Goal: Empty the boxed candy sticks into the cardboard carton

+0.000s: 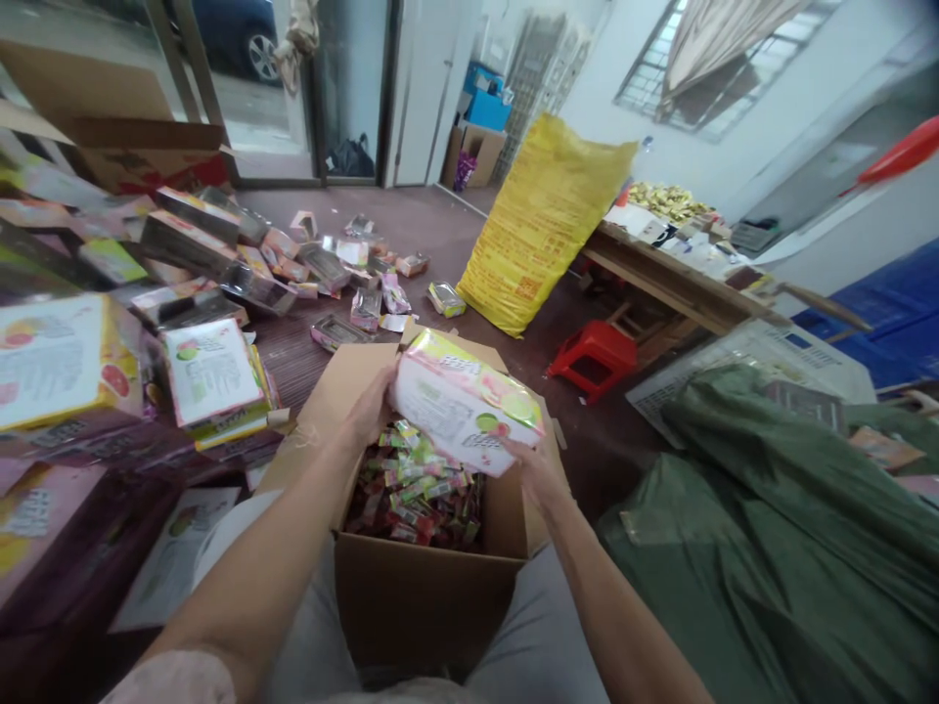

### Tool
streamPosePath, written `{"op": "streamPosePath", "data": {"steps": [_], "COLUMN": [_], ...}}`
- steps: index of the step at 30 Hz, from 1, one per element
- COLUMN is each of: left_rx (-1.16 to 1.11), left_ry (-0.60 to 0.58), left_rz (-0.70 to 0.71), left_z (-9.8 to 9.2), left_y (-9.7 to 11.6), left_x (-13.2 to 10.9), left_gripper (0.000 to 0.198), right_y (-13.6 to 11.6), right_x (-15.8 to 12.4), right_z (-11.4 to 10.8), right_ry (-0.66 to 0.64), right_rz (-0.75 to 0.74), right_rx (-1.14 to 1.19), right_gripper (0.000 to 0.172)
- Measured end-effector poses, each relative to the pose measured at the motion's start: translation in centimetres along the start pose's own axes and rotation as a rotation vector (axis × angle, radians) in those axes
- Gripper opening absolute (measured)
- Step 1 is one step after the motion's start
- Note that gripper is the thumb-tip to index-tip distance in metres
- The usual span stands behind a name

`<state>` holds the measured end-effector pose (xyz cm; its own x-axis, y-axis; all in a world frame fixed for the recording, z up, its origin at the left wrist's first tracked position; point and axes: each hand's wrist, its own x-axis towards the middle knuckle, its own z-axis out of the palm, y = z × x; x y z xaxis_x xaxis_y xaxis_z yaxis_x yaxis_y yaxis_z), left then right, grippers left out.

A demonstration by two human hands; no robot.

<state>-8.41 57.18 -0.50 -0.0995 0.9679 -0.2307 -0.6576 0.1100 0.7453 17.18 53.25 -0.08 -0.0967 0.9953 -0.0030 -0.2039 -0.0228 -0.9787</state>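
Observation:
Between my two hands a white, pink and green printed box [455,396] is held tilted above an open cardboard carton [432,596]. My left hand [373,406] grips the printed box at its left end, and my right hand [529,464] holds its lower right end, thumb on the white face. Beneath it, the carton holds a heap of small wrapped sticks [422,494], green and pink on top, dark red lower down. The carton stands between my legs with its flaps spread out. The underside of the printed box is hidden.
Printed boxes [209,372] and several opened packs [330,269] litter the floor at left. A full yellow sack [543,225] stands ahead, near a red stool [596,357] and a wooden table [660,274]. Dark green sheeting [770,538] lies at right beside a white crate [792,352].

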Motion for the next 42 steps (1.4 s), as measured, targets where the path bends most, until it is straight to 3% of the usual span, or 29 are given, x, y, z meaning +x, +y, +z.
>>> {"op": "streamPosePath", "data": {"steps": [5,10,12,16,20,23,27,30,32,36,42], "left_rx": [0.032,0.151,0.202,0.213,0.187,0.346,0.836,1.172,1.327,1.521,1.579], "left_ry": [-0.007,0.014,0.001,-0.158,-0.230,-0.266,-0.243,-0.174,-0.064,0.121,0.039], "left_rz": [0.025,0.074,0.087,0.134,0.211,0.367,0.660,0.698,0.705,0.699,0.738], "left_z": [0.7,0.5,0.1,0.4,2.0,3.1,4.1,5.0,5.9,7.9,9.8], "left_y": [-0.5,-0.2,-0.1,0.0,0.5,0.5,-2.0,-4.7,-5.9,-6.8,-8.5], "left_x": [-0.8,-0.7,-0.6,-0.9,-2.3,-3.8,-5.1,-5.6,-5.8,-6.4,-8.0], "left_gripper": [0.051,0.054,0.058,0.062,0.061,0.053,0.039,0.030,0.023,0.016,0.009], "right_y": [-0.1,-0.6,-0.5,-0.2,0.9,1.8,2.0,1.4,1.2,1.3,2.5], "right_x": [0.6,2.0,2.9,4.5,4.1,3.0,2.7,3.1,3.0,2.2,-0.6], "right_z": [0.1,0.0,-0.1,-0.9,-2.2,-2.5,-1.4,-0.3,0.1,0.3,-0.9], "right_ry": [0.029,0.048,0.070,0.114,-0.027,-0.041,0.050,0.017,-0.022,-0.060,0.030], "right_rz": [-0.010,-0.093,-0.015,0.150,0.361,0.467,0.426,0.334,0.286,0.235,0.130], "right_rx": [0.003,-0.023,0.079,0.315,0.375,0.452,0.530,0.513,0.491,0.495,0.511], "right_gripper": [0.073,0.058,0.050,0.044,0.047,0.051,0.054,0.059,0.059,0.056,0.052]}}
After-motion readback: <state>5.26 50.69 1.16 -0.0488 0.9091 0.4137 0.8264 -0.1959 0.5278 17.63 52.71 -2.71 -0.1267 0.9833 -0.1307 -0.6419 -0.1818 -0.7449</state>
